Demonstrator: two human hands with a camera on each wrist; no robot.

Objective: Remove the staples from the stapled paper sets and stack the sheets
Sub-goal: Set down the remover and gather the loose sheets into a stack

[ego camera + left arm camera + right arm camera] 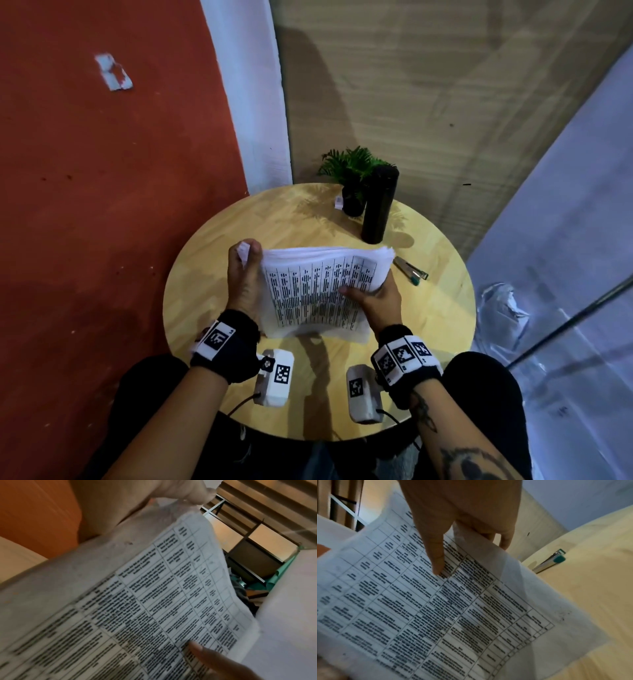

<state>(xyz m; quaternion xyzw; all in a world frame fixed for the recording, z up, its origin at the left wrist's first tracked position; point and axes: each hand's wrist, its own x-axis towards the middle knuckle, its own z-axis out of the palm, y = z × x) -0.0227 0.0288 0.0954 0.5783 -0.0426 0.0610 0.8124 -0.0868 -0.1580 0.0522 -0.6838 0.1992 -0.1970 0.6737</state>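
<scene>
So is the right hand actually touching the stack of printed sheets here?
Touching. In the right wrist view the right hand lays its thumb on the printed top of the paper stack, fingers behind its edge; the head view agrees.

Printed table on paper stack (318, 291) too blurred; no text readable.

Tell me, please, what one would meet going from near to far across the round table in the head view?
Paper stack held by the left hand and right hand → black bottle → potted plant at the far edge of the table.
</scene>
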